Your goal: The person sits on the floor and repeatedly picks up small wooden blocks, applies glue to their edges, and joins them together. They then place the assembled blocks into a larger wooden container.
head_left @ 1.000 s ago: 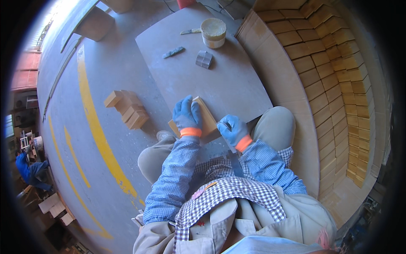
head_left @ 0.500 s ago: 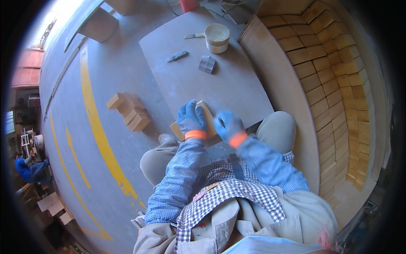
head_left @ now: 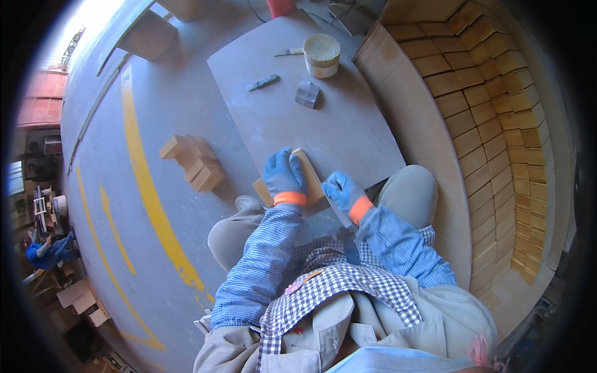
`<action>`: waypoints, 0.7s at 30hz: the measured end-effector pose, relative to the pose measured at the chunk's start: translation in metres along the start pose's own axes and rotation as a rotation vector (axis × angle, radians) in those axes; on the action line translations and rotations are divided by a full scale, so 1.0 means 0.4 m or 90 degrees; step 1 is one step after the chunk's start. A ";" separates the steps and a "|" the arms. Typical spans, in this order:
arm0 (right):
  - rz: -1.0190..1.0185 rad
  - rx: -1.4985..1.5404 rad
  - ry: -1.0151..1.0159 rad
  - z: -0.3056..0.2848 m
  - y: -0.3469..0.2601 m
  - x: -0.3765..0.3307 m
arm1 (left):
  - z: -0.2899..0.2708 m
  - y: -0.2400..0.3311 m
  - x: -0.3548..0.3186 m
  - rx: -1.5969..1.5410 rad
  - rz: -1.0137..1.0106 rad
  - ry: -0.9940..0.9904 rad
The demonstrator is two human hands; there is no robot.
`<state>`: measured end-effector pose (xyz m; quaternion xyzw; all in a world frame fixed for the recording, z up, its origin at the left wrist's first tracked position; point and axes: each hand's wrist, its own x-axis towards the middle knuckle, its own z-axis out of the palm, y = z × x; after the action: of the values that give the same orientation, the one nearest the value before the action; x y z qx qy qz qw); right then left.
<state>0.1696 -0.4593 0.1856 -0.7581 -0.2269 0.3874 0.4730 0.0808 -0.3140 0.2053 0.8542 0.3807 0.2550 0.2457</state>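
My left hand (head_left: 283, 177) lies flat on the brick (head_left: 306, 180) at the surface's (head_left: 348, 124) near edge, same as 1 s ago. My right hand (head_left: 341, 188), closed w/ grip unclear, has slid closer to the brick's right side.

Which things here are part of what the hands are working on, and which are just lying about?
In hand:
left hand, flat on the tan brick
right hand, beside that brick
grey board under the brick

Lying about:
round tub
small grey block
flat tool
loose brick pile on the floor
stacked brick wall
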 end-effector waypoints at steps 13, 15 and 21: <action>0.058 -0.018 0.023 -0.012 -0.044 -0.040 | 0.008 -0.007 -0.005 -0.040 -0.026 0.009; 0.069 -0.093 -0.008 -0.006 -0.005 -0.132 | 0.019 -0.013 -0.009 -0.085 -0.041 0.051; -0.112 0.028 0.184 0.022 0.030 -0.060 | -0.032 -0.045 -0.095 -0.101 -0.177 0.059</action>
<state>0.1481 -0.4770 0.1814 -0.7727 -0.2136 0.2361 0.5491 0.0416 -0.3299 0.1943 0.7583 0.4851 0.2871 0.3274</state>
